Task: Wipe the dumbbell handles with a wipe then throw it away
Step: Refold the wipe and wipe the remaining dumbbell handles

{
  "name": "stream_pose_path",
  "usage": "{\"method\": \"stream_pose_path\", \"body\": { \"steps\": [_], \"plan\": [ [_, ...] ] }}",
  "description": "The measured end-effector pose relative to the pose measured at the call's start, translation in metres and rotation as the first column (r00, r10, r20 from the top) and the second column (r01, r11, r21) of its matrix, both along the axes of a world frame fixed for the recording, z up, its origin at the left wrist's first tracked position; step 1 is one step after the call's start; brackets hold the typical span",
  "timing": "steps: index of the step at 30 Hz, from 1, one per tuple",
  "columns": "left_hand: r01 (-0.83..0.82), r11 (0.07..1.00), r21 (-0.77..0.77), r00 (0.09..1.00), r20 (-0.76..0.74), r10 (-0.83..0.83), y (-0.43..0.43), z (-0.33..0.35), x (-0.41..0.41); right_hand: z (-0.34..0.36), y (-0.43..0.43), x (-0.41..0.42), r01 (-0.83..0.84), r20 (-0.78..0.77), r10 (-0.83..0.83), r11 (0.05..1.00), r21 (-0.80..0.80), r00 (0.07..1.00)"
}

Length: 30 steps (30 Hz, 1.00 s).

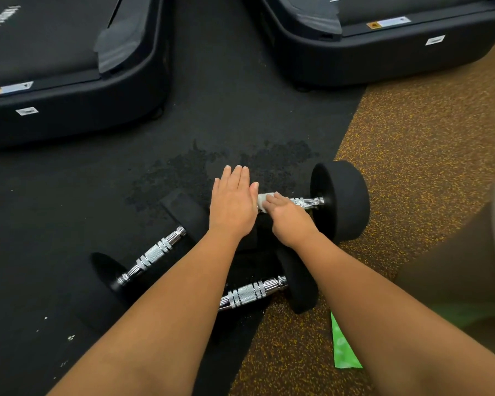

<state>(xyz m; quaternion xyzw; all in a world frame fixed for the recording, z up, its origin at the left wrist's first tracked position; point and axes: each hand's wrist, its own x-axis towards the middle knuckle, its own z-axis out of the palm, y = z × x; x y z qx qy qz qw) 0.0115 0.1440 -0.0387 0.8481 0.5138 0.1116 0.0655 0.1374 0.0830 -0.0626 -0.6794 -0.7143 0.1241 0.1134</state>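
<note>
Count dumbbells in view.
3. The far dumbbell lies at right, its handle under the wipe the right hand grips; the left dumbbell at lower left; the near dumbbell at bottom centre. More may be hidden.

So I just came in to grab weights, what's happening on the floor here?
A person is cleaning dumbbells on the gym floor. Their right grip holds a white wipe wrapped on the handle of the far dumbbell, near its left end. Their left grip is flat, fingers straight, over that dumbbell's hidden left head; contact is unclear. Nearer lie two more dumbbells, handles bare, and a green packet lies on the speckled floor to the right.
</note>
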Motion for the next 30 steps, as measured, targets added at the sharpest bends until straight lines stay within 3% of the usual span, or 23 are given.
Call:
{"method": "stream_pose_path", "body": {
  "steps": [3,10,17,23,30],
  "plan": [
    [-0.001,1.0,-0.002,1.0,0.021,0.002,0.0,-0.002,0.0,0.008,0.012,-0.014,0.054,0.067,-0.049,0.996,-0.074,0.997],
    [-0.004,1.0,0.012,1.0,0.02,0.003,0.0,-0.002,-0.001,-0.002,-0.002,0.009,-0.115,0.018,0.116,0.993,-0.028,0.993],
    [-0.007,1.0,0.017,0.998,0.069,0.006,0.0,-0.006,-0.001,0.001,0.01,-0.006,0.049,0.039,-0.047,0.997,-0.055,0.998],
    [-0.012,1.0,0.019,0.997,0.071,0.011,-0.001,-0.006,-0.002,-0.009,0.003,0.001,-0.085,-0.016,0.085,0.996,-0.015,0.996],
    [-0.018,0.999,0.028,0.997,0.073,0.016,-0.001,-0.007,-0.001,-0.003,0.009,-0.005,0.08,0.024,-0.079,0.996,-0.047,0.997]
  ]
}}
